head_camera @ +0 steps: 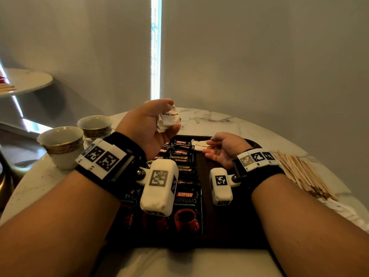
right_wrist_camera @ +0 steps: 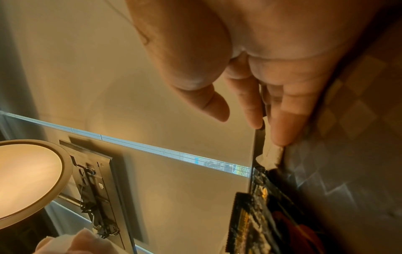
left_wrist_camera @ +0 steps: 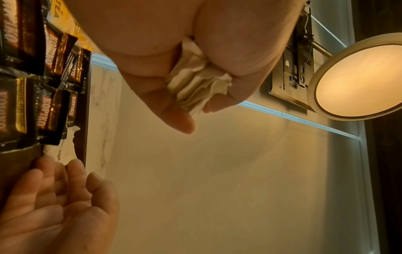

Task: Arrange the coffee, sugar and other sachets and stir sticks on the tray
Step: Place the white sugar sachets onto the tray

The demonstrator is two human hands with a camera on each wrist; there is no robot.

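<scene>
Left hand (head_camera: pixel 148 124), upper centre of the head view, is clenched round a bunch of white brown-sugar sachets (head_camera: pixel 168 118), raised above the far end of the dark tray (head_camera: pixel 235 222); the left wrist view shows the paper edges squeezed between thumb and fingers. Right hand (head_camera: pixel 223 149) lies palm-up and relaxed at centre right, grasping nothing, fingertips touching or just beside a single sugar sachet (head_camera: pixel 198 145) lying on the tray. Coffee sachets (head_camera: pixel 182 154) run in overlapping rows down the tray's left half. Stir sticks (head_camera: pixel 303 172) remain heaped off the tray at right edge of frame. Two cups (head_camera: pixel 61 145) stand at left. Risks, as judged: the tight grip may crease or burst the paper; releasing the bunch from height would scatter sachets onto the coffee rows.
</scene>
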